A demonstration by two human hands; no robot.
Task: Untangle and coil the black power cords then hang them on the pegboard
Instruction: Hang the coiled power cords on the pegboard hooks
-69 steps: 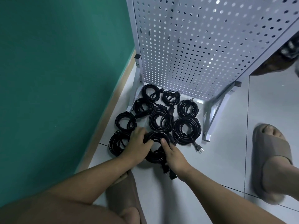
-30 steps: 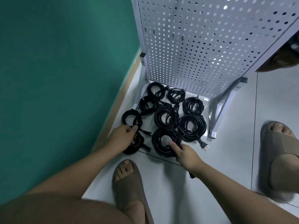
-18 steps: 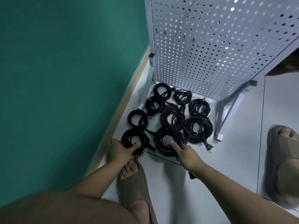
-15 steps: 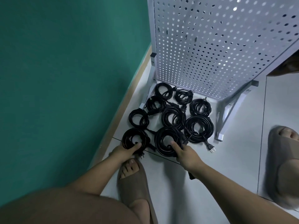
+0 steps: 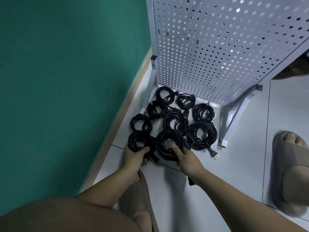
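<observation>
On the floor (image 5: 242, 164), our left hand (image 5: 133, 158) gripped the near-left coil (image 5: 137, 139) while our right hand (image 5: 187, 159) gripped the neighbouring coil (image 5: 163, 144).

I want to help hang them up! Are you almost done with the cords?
Coiling looks done: nine cords lie coiled on the floor below the pegboard. The left hand grips the near-left coil, the right hand the coil beside it. Hanging is left: no cord shows on the pegboard yet.
</observation>
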